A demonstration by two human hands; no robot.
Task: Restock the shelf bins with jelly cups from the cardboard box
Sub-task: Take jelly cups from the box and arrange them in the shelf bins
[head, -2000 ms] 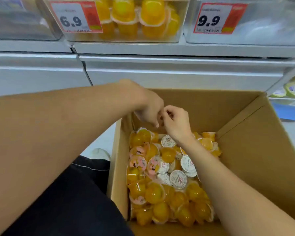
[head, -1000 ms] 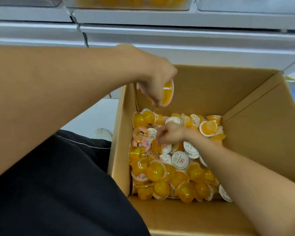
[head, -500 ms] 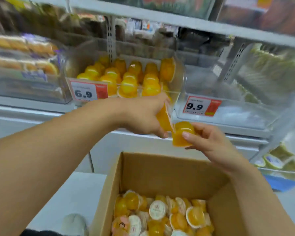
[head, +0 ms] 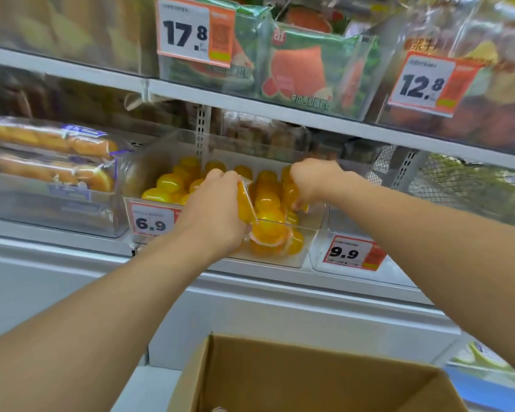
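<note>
Over the clear bin (head: 295, 257), the left hand (head: 217, 215) clamped a jelly cup (head: 246, 200) edgewise to drop it in, while the right hand (head: 312, 179), seemingly closed on another, reached deeper inside.

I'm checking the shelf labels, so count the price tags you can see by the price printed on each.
17.8 tag: 1
12.8 tag: 1
6.9 tag: 1
9.9 tag: 1
Total: 4

cardboard box (head: 295, 379): bottom edge cuts it | right hand (head: 312, 179): fingers hidden
</note>
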